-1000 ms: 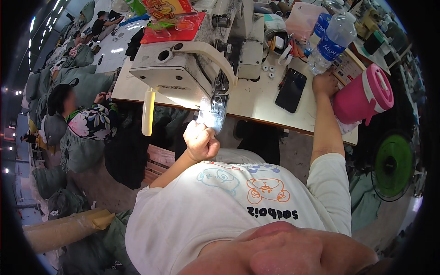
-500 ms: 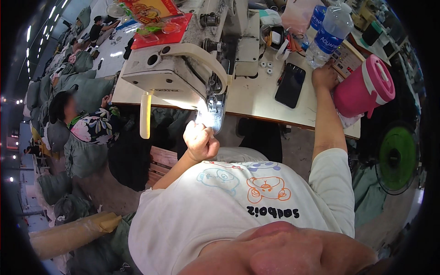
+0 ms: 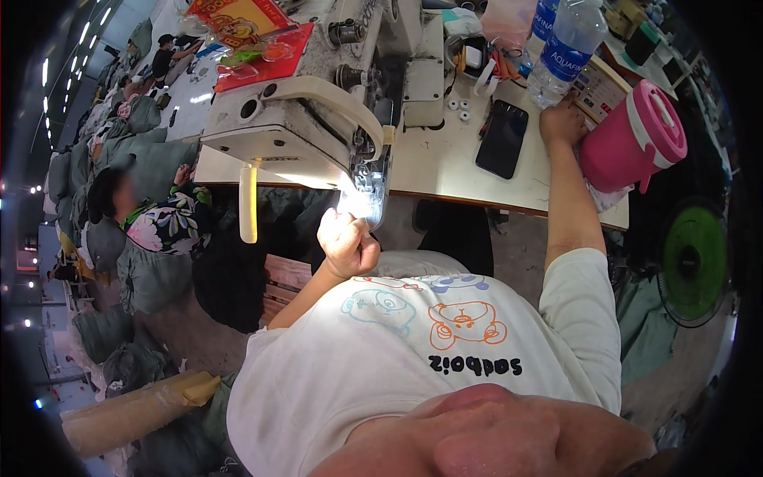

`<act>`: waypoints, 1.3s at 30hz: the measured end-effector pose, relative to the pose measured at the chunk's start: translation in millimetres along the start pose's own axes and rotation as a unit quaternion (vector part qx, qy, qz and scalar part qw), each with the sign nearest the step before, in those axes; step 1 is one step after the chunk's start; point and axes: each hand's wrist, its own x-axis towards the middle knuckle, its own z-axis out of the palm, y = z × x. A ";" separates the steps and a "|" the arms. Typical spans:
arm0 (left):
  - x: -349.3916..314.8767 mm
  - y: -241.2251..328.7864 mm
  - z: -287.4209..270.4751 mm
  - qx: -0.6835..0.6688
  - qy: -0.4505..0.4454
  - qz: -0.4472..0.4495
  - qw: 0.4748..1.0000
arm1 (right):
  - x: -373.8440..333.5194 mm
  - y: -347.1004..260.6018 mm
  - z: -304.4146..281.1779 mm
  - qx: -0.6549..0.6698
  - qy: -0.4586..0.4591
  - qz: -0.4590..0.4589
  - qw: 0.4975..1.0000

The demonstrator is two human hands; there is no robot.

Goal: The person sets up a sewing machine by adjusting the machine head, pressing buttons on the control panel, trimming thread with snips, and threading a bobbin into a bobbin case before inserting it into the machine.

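Observation:
My left hand (image 3: pixel 348 245) is closed in a fist at the lit needle end of an off-white industrial sewing machine (image 3: pixel 266 131). Whether anything lies inside its fingers is hidden. My right arm stretches across the table, and my right hand (image 3: pixel 563 126) is at the control box (image 3: pixel 598 94) with a small red display. One finger reaches up to the box's near left corner; nothing shows in that hand. Beside it stand a clear water bottle (image 3: pixel 563 60) with a blue label and a pink lidded jug (image 3: pixel 628 139) with a white handle.
A black phone (image 3: pixel 502 139) lies on the table (image 3: pixel 445 171), near small white bobbins (image 3: pixel 459 107). Red and orange packaging (image 3: pixel 254 48) rests on the machine. A yellow lever (image 3: pixel 249 203) hangs below it. A green fan (image 3: pixel 693 258) stands right; a person (image 3: pixel 163 219) sits among fabric bundles at left.
The view has shifted slightly. My left hand stays closed by the needle area, and my right hand remains at the control box, whose red display is now easier to see.

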 end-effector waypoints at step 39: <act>-0.4 0.2 0.8 0.005 0.002 0.003 1.000 | 1.3 1.6 1.5 0.003 0.001 0.002 1.000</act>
